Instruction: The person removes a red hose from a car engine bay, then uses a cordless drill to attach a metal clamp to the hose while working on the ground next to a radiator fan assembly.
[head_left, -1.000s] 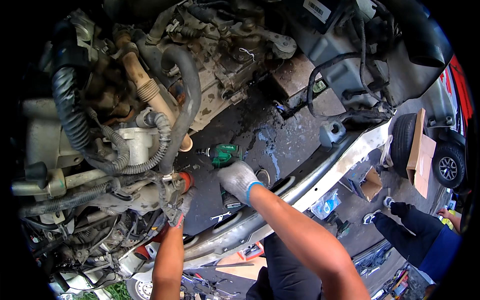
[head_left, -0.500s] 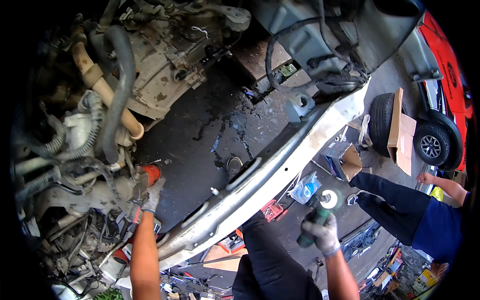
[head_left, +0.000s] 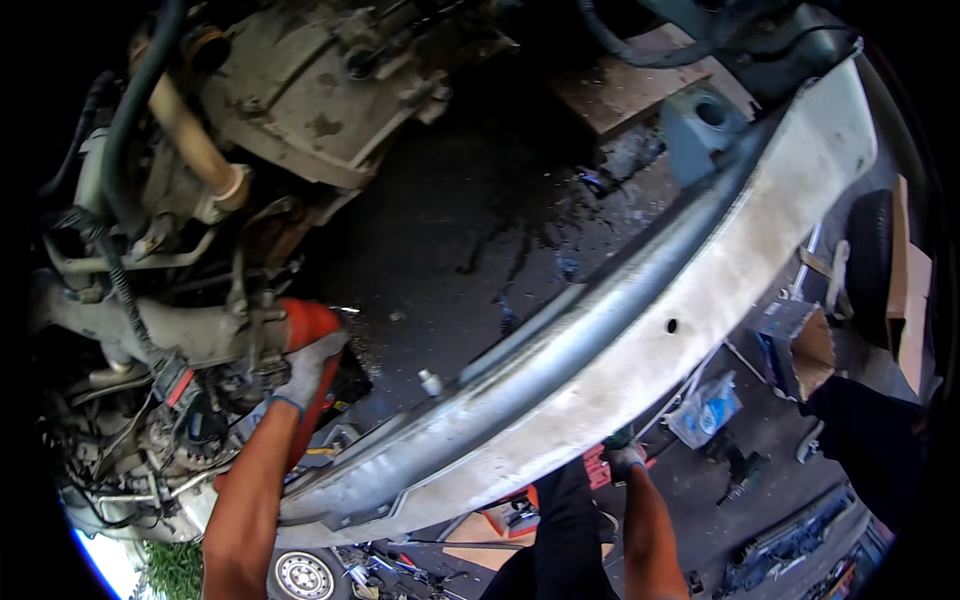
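Observation:
A grey glove covers my left hand (head_left: 311,370), whose fingers wrap round a red hose (head_left: 308,322). The hose's upper end meets a grey metal pipe (head_left: 190,330) on the engine, and its lower length runs down behind my wrist. My right hand (head_left: 628,456), also gloved, is just below the lower edge of a long pale metal crossbeam (head_left: 640,350). Its fingers are closed on a green power tool (head_left: 619,438); most of that tool is hidden by the beam.
Engine and gearbox (head_left: 300,100) fill the upper left. On the floor at right lie a dark power tool (head_left: 742,472), a plastic bag (head_left: 704,410) and an open carton (head_left: 800,345). A co-worker's dark-clothed leg (head_left: 870,430) is at far right. A wheel (head_left: 303,575) shows below.
My view has moved closer to the engine and beam. My right hand has gone from over the floor to the beam's lower edge. My left hand stays at the red hose.

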